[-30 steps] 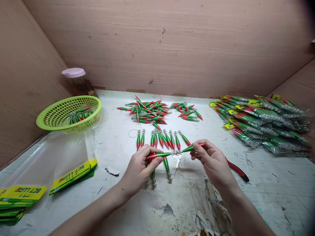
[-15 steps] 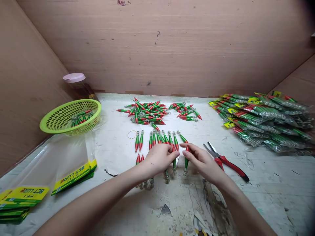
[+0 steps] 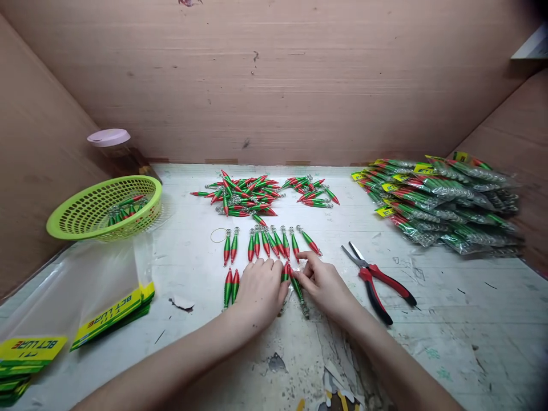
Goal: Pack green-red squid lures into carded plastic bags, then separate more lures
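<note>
Both hands lower now than half a second ago, flat on the table point(image 3: 428, 319) and no longer up with one lure each. Red pliers point(image 3: 377, 282) out in the open at the right, jaws parted.

Left hand point(image 3: 261, 291) palm down on the near row of lures point(image 3: 230, 285), fingers spread a little and laid on top, nothing pinched. Two lures of that row poking out to its left, more hidden under the palm. Right hand point(image 3: 323, 282) just beside it, thumb and first finger close together at the tip of one lure point(image 3: 297, 288), touching it. Hard to tell if gripped or only pushed. Second row of lures point(image 3: 269, 242) just past the fingertips, side by side, hooks pointing away.

What could go wrong: sharp hooks at the ends of the lures, so a poked finger if pressed too hard. Hooks tangled together if slid sideways. Far row bumped crooked by the fingertips so close to it.

Big pile of loose lures point(image 3: 244, 197) farther back, smaller pile point(image 3: 312, 194) beside it. Green basket point(image 3: 105, 208) at the left with a few lures inside, a jar with a pink lid point(image 3: 109, 138) behind it. Packed bags point(image 3: 436, 200) heaped at the right. Empty bags with yellow cards point(image 3: 111, 311) at the near left.
</note>
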### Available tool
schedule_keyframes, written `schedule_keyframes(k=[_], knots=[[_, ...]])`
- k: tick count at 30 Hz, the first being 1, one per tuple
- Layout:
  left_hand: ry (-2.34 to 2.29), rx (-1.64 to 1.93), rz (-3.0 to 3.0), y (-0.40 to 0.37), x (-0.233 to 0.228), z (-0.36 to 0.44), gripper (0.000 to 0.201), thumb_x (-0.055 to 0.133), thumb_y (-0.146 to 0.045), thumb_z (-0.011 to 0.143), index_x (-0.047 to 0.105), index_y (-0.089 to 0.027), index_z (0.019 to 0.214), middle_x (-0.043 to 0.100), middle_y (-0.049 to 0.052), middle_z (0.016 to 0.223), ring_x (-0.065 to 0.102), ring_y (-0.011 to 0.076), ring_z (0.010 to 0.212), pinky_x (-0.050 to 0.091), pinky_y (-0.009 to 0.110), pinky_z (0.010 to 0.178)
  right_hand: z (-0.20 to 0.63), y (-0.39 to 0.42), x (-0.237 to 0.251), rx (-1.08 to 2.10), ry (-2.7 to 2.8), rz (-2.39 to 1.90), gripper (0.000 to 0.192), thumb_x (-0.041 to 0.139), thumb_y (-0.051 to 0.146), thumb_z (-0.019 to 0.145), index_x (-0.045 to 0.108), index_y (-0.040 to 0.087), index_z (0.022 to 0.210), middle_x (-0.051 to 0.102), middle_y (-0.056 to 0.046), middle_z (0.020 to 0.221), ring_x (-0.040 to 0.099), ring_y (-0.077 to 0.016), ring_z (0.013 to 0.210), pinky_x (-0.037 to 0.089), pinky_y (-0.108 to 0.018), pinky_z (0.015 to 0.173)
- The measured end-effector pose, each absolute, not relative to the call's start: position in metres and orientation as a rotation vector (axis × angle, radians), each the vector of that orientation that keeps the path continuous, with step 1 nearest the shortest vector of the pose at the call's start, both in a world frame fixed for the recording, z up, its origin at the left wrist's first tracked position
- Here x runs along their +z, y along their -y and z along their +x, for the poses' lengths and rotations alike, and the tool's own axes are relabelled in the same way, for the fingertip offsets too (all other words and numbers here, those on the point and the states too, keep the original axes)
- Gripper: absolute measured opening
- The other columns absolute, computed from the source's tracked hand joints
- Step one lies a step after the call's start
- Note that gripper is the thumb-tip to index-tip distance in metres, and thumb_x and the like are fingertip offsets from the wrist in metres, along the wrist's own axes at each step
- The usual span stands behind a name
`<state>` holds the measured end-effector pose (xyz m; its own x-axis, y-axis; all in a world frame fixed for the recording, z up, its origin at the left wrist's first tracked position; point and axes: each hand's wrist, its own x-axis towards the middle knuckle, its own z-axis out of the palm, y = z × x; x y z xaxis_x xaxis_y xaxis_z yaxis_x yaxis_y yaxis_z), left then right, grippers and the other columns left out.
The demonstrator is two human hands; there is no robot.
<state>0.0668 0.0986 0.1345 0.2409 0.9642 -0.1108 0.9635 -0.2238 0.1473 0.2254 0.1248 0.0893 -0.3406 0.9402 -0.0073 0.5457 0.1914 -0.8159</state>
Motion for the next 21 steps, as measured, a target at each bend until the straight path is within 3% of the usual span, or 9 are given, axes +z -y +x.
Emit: schedule_keyframes(k=[6,14,21], knots=[[-1.701,0.235,2.37,-0.085,0.122,0.056,0.011,0.045,-0.014,0.089,0.054,-0.015,0.093,0.056,0.008,0.09,0.049,0.0258,0.086,0.042,0.039,0.073,0.215,-0.117,0.091,1.026,1.96,-1.314,0.02,0.047,0.026,0.088,0.054,0.017,0.104,0.053,0.002,0.062,0.049,-0.0145,0.056,0.036,-0.025,0.057],[-1.587,0.468,2.461,-0.073,0.121,0.054,0.014,0.042,-0.01,0.085,0.054,-0.015,0.091,0.052,0.008,0.089,0.047,0.0253,0.081,0.042,0.04,0.069,0.208,-0.116,0.093,1.047,2.034,-1.13,0.018,0.044,0.017,0.089,0.053,0.017,0.105,0.057,0.0,0.071,0.052,-0.0143,0.064,0.041,-0.025,0.063],[-1.235,0.731,2.772,-0.055,0.12,0.032,0.021,0.041,-0.005,0.083,0.056,-0.012,0.094,0.057,0.012,0.101,0.05,0.028,0.096,0.046,0.043,0.079,0.232,-0.083,0.17,0.907,2.126,-0.971,0.013,0.046,0.022,0.093,0.057,0.022,0.099,0.06,-0.004,0.089,0.056,-0.0152,0.08,0.044,-0.025,0.069]])
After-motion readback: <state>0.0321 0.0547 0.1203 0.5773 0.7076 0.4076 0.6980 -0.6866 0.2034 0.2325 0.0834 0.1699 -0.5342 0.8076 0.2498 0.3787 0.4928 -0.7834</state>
